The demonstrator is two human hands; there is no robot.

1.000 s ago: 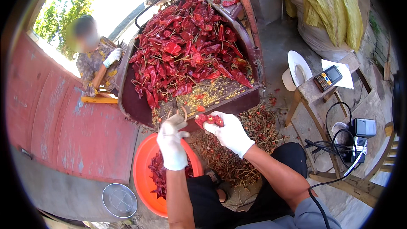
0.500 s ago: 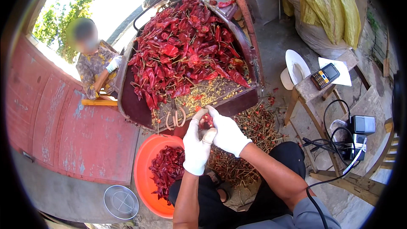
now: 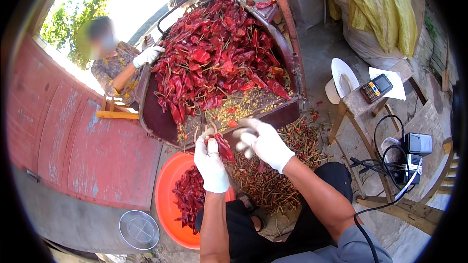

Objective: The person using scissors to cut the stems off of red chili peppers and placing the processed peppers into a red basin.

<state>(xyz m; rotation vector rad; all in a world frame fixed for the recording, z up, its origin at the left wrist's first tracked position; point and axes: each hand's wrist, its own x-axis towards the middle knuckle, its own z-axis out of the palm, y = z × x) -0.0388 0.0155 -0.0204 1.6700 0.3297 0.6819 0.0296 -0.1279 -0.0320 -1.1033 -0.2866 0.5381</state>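
Outdoors on dusty ground, the gloved left hand (image 3: pixel 210 163) pinches a dried red chili (image 3: pixel 224 147) above an orange basin (image 3: pixel 171 198). Just beside it, the gloved right hand (image 3: pixel 262 142) hovers, fingers loosely spread, below a cart (image 3: pixel 161 122) heaped with chilies.

Gloved hands (image 3: pixel 239 153) at red chilli (image 3: pixel 224 147)
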